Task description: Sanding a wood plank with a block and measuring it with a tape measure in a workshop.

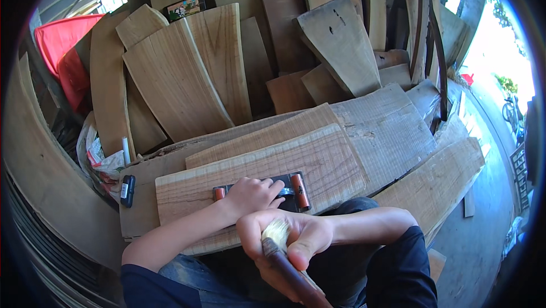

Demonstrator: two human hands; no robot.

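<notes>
In my right hand (281,231) is a brush (289,268) with pale bristles and a dark brown handle, gripped between thumb and fingers. The bristles point up and away from me, and the handle slants down to the right. Just beyond it, my left hand (253,195) bends its fingers over a black tool (291,201) with orange-red cylinders at both ends. A shiny metal part shows beside the fingertips; the palm hides the tool's middle. Under the tool lies a wooden board (321,157) with visible grain.
More planks (392,120) lie beneath the board and reach right. Tall boards (170,75) lean behind it. A small black object (127,191) and a plastic bag (105,163) are at the left. Red cloth (65,46) hangs farther back. Another board (432,180) lies at the right.
</notes>
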